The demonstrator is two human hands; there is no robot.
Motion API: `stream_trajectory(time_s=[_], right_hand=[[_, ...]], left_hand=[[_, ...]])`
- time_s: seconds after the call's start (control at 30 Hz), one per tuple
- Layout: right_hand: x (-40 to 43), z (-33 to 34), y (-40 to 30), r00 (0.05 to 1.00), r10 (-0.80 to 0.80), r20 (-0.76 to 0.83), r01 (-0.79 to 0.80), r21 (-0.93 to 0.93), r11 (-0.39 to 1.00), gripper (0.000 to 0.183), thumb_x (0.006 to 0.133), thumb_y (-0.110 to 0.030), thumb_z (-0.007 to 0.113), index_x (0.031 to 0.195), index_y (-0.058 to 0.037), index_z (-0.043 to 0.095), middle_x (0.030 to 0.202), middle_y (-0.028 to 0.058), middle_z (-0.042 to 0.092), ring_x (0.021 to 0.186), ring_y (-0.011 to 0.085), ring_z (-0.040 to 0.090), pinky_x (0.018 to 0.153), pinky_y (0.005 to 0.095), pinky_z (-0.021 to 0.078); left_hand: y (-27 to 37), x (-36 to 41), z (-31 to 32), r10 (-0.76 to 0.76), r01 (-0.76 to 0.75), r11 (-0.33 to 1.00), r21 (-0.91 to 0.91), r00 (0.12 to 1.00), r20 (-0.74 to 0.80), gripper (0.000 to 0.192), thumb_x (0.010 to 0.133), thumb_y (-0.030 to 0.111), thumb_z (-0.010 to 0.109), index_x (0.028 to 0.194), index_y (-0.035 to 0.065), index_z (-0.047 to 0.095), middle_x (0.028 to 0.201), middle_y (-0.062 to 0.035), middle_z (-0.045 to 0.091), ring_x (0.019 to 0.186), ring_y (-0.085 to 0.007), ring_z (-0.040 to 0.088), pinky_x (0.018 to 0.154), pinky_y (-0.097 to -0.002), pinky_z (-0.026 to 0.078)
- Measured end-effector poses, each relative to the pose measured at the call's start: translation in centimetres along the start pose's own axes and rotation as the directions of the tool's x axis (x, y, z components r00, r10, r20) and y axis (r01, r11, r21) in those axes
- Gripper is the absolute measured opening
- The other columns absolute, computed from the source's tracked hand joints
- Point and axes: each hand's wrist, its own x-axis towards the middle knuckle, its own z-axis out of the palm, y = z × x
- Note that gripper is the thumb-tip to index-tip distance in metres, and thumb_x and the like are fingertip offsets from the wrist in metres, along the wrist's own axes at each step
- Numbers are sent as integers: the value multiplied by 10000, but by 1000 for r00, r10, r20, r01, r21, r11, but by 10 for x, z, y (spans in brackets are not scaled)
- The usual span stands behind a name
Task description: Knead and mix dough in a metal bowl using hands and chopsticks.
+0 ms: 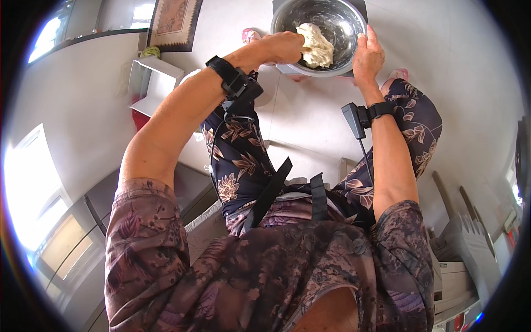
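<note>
A round metal mixing bowl (346, 39) stands at the top of the view, its inner wall smeared with pale residue. Inside lies a sticky, cream-coloured lump of dough (317, 45), left of the bowl's middle. My left hand (286, 47) reaches over the left rim with curled fingers against the dough. Its fingertips are hidden, so whether it grips the dough or a utensil is unclear. On the right side, my right hand (368, 56) holds the bowl's rim, some fingers extended along the outside.
Under the bowl is a low, dark-topped stand (361, 10) on the pale floor (298, 112). My knees flank it. At left are a white open box (155, 83) and a framed picture (174, 20). Grey plastic chairs (464, 236) stand at lower right. Wrist devices (242, 89) with cables are strapped on both arms.
</note>
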Motion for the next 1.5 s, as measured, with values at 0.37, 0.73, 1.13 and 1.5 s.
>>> stream_trajectory(time_s=[0.37,0.73,1.13,1.5], right_hand=[[-1,8,11,994,-112,-6,110,-125,986,371,840,-244,438,1147,-58,533,716,190,615,683,346,596,676,410,464],[1,5,13,995,-105,-2,104,-94,990,347,841,-230,459,1137,-68,541,738,186,621,691,332,603,682,410,469],[-1,7,15,993,-116,-6,115,-88,989,346,830,-223,472,1123,-58,553,761,182,624,711,338,596,692,411,463],[-4,6,10,996,-83,15,84,-156,984,346,833,-220,467,1132,-64,546,767,175,627,716,339,596,693,414,467]], left_hand=[[56,21,20,-152,146,988,-43,950,-273,273,787,133,446,968,-18,585,902,-202,622,818,-317,630,675,-391,516],[24,-33,16,-75,85,991,103,993,-90,198,761,131,507,890,15,603,903,-172,621,871,-324,607,745,-418,478],[40,2,19,-42,91,982,168,960,-278,180,744,78,544,907,34,606,886,-144,633,852,-262,624,697,-358,493],[54,5,35,-17,84,981,177,936,-351,194,798,110,468,920,7,577,838,-164,626,766,-314,630,661,-409,502]])
